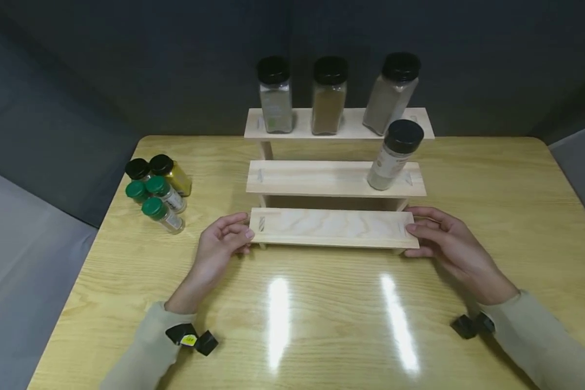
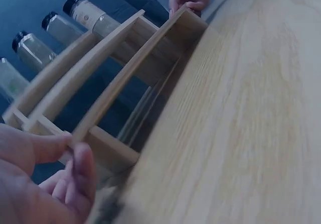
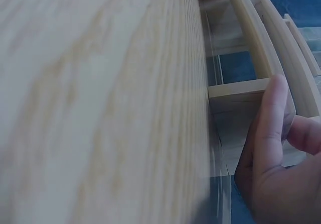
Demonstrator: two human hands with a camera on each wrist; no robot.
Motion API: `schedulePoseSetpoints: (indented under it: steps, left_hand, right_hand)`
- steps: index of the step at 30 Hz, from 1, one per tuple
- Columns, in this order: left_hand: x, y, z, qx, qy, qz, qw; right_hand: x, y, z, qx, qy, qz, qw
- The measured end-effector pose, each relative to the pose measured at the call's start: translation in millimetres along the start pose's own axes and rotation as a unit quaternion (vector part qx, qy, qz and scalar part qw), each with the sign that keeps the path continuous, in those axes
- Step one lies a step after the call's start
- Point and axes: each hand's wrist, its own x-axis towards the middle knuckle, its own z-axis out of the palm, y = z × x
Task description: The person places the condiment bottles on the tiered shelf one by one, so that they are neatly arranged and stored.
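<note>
A three-tier wooden spice rack (image 1: 333, 227) stands on the table. At the left end of its lowest shelf, my left hand (image 1: 216, 244) pinches the board, thumb near the front corner. My right hand (image 1: 450, 244) grips the opposite end, its thumb on top and other fingers around the edge. Three black-capped spice jars, one clear-looking (image 1: 276, 105), one brown-filled (image 1: 329, 105) and one greyish (image 1: 389, 103), stand on the top shelf. Another black-capped jar (image 1: 390, 162) with a pale label is at the right of the middle shelf. The left wrist view shows the thumb and fingers at the shelf corner (image 2: 80, 133).
To the left of the rack, several smaller spice bottles stand grouped, among them a yellow black-capped one (image 1: 177, 177) and a green-capped one (image 1: 166, 216). The wooden table (image 1: 331, 325) reaches back to a dark curtain (image 1: 175, 65) behind the rack.
</note>
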Motion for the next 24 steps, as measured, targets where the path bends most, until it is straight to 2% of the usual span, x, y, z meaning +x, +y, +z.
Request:
schedulePoseSetpoints:
  steps: [2,3,5,6,7,9,10,12,13,14,15,17,19,24]
  left_hand:
    - [-6.6,4.3,-0.8,0.04,0.023,0.035,0.9983]
    - [-10.8,6.5,-2.1,0.058,0.04,0.063,0.9955]
    - [-19.4,11.0,-6.3,0.076,0.081,0.134,0.9847]
    - [-23.4,13.4,-9.2,0.081,0.106,0.177,0.9751]
    - [-26.6,15.6,-12.8,0.082,0.131,0.222,0.9626]
    - [-30.6,20.7,-21.7,0.084,0.181,0.305,0.9311]
    - [-31.0,23.1,-26.7,0.086,0.208,0.336,0.9147]
    - [-29.7,26.9,-38.1,0.103,0.264,0.372,0.8837]
    - [-28.1,28.1,-44.7,0.112,0.29,0.377,0.8726]
    - [-26.0,28.9,-51.3,0.119,0.313,0.373,0.8652]
    - [-23.8,28.8,-57.9,0.131,0.333,0.364,0.86]
    - [-19.8,27.7,-70.2,0.155,0.36,0.337,0.8558]
    - [-16.4,25.7,-79.2,0.175,0.373,0.298,0.8611]
    - [-11.3,19.6,-87.3,0.194,0.369,0.207,0.8853]
  right_hand:
    - [-1.8,0.3,-2.2,-0.001,-0.001,-0.006,1.0]
    - [-2.6,0.6,-3.1,-0.001,-0.002,-0.008,1.0]
    - [-3.3,1.3,-4.3,-0.008,-0.002,-0.011,1.0]
    - [-3.7,1.5,-4.9,-0.009,-0.002,-0.011,1.0]
    - [-3.6,1.6,-5.1,-0.011,-0.001,-0.011,1.0]
    - [-3.5,1.5,-5.5,-0.011,0.0,-0.011,1.0]
    - [-3.2,1.5,-5.5,-0.011,0.0,-0.011,1.0]
    - [-2.9,1.1,-5.2,-0.01,0.002,-0.009,1.0]
    - [-2.9,0.9,-4.8,-0.008,0.003,-0.008,1.0]
    - [-2.8,0.9,-4.5,-0.007,0.004,-0.006,1.0]
    - [-2.7,0.8,-4.2,-0.006,0.006,-0.005,1.0]
    - [-2.6,0.5,-3.2,-0.003,0.008,-0.002,1.0]
    - [-2.0,0.4,-2.5,0.0,0.007,0.0,1.0]
    - [0.4,0.7,-0.9,-0.003,-0.001,0.001,1.0]
